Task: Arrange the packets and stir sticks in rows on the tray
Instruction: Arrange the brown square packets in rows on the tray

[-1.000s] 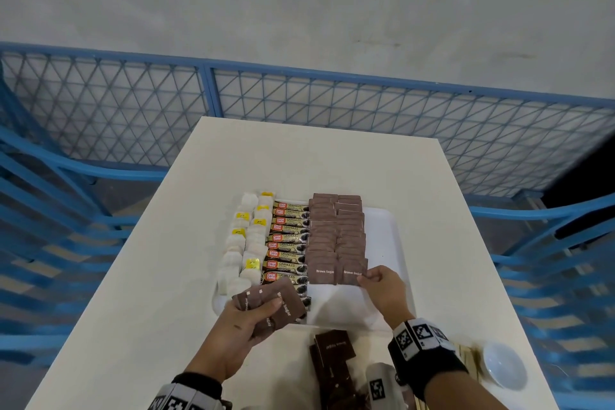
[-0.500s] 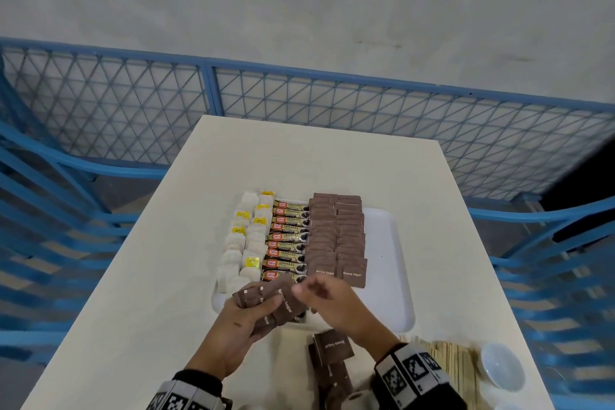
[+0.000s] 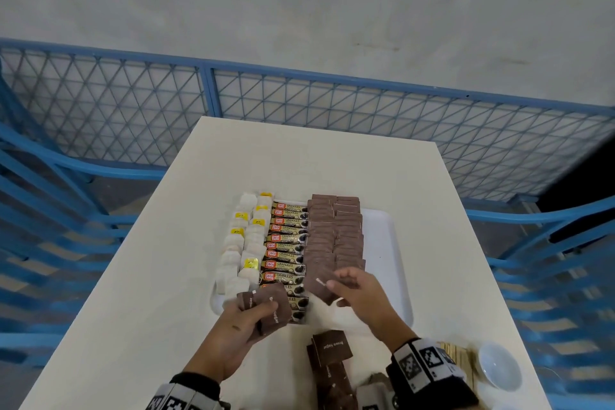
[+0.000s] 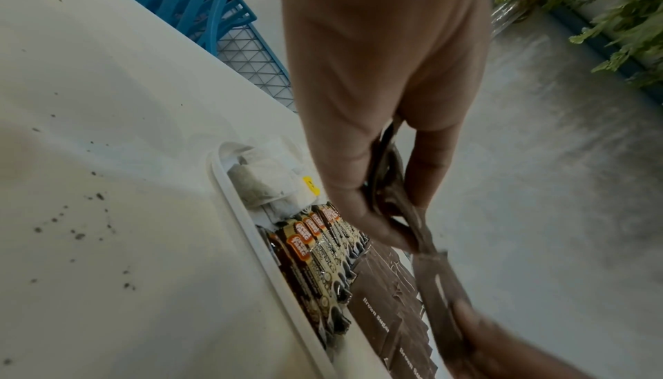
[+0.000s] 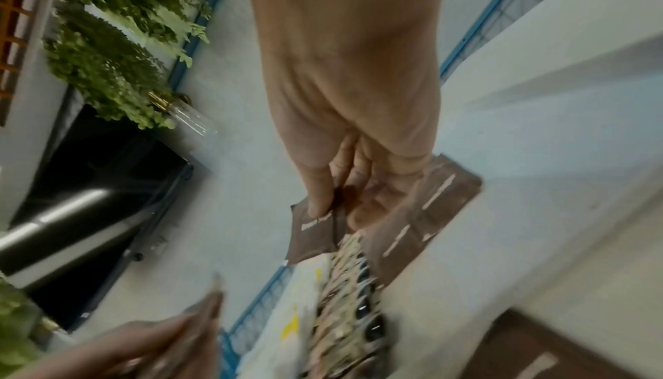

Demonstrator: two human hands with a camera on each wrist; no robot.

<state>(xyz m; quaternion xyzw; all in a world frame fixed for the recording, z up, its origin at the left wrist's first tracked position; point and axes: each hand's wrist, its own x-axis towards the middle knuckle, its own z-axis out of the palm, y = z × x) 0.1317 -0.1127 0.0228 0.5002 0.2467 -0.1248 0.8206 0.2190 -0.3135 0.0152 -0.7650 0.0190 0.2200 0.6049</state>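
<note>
White table [image 3: 159, 276] inside blue mesh fencing [image 3: 133, 93]. White tray [image 3: 389, 263] at its near edge carries rows of tea bags [image 3: 239, 256], coffee sticks [image 3: 288, 243], brown sugar packets [image 3: 332, 236]. Left hand [image 3: 243, 329] grips a small stack of brown packets [image 3: 271, 308] over the tray's near left corner. Right hand [image 3: 357, 289] pinches one packet [image 3: 321, 286] above the near end of the brown rows.

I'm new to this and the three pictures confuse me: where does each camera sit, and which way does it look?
Head: worn on the head, looking forward and down at the tray and both hands.
Left wrist: looks along the left hand, whose fingers grip brown sugar packets.
Right wrist: looks along the right hand, pinching one brown packet.
Shared: all three show the coffee sachets.
</note>
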